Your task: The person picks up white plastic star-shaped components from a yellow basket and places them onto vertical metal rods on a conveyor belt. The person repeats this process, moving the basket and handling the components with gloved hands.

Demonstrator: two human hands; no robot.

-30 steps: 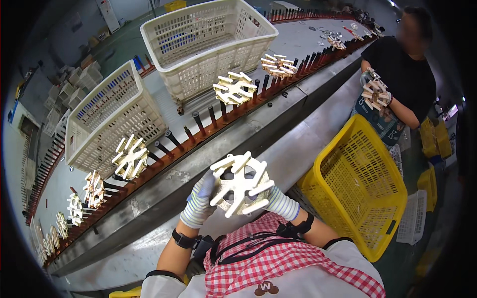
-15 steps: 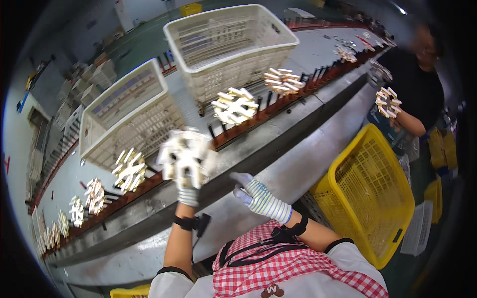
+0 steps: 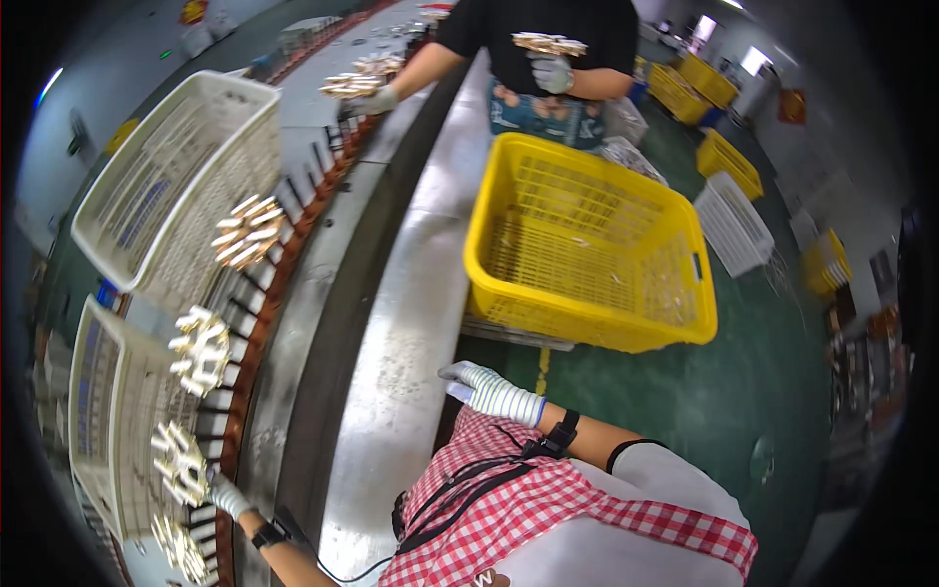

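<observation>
My left hand (image 3: 229,496), in a striped glove, is at the edge of a spoked cluster of pale metal pieces (image 3: 180,464) on the peg line. Its fingers close on that edge and are partly hidden by the cluster. My right hand (image 3: 489,389), gloved alike, hovers before my checked apron with its fingers loosely apart and nothing in it. Further along the line stand a similar pale cluster (image 3: 201,350) and a more coppery one (image 3: 247,232). Nearer than my left hand is another cluster (image 3: 180,550).
Two white crates (image 3: 147,269) (image 3: 115,430) stand beyond the row of dark pegs (image 3: 256,323). A yellow basket (image 3: 587,328) stands at the right of the metal ledge (image 3: 391,342). Across from me, a person in black (image 3: 567,24) holds a cluster (image 3: 550,44) and reaches to the line.
My view has swung right, bringing the yellow basket and the other person toward the middle. The cluster in my left hand, blurred and lifted before, is now at the pegs. My right hand stays empty.
</observation>
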